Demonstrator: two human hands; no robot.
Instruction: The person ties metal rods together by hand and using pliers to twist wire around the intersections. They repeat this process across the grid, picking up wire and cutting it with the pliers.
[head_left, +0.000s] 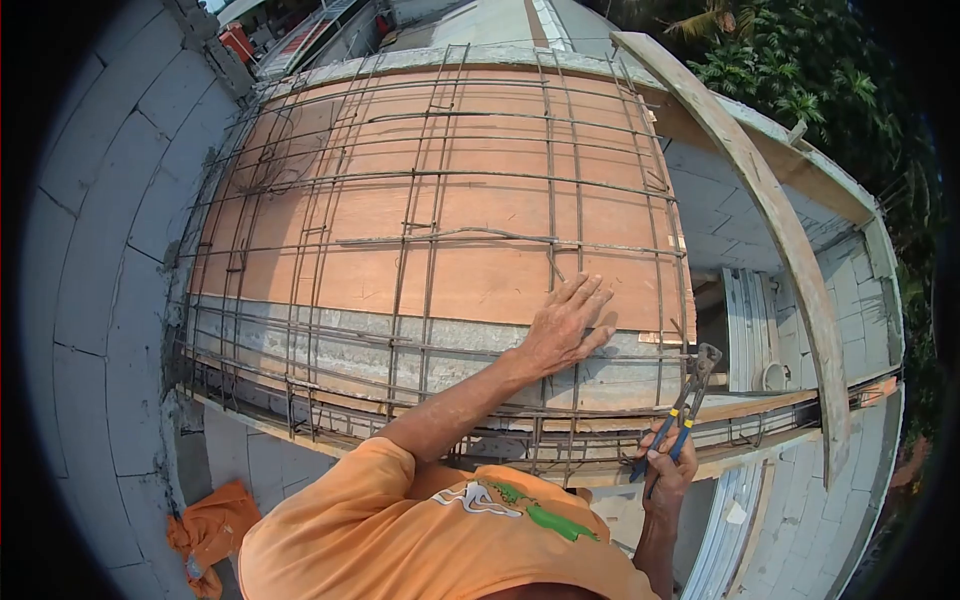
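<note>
My left hand [566, 328] lies palm down with its fingers spread, on or just above a grid of steel rebar [470, 174] over brown plywood [380, 250]. It appears to hold nothing. My right hand [668, 462] is wrapped round the blue-and-yellow handles of metal pincers [686, 408]. Their jaws point up and away from me, close to the lower right corner of the grid. Just past my left hand, a bent bar [480, 233] crosses the grid. Whether the jaws grip any wire is too small to tell.
A long curved wooden plank [770, 195] slants down the right side. Grey block walls [125, 200] stand at left and right. Beside the grid's right edge is an opening with corrugated metal sheets [748, 325]. An orange cloth [215, 530] hangs at lower left. Thin wire [285, 155] lies coiled.
</note>
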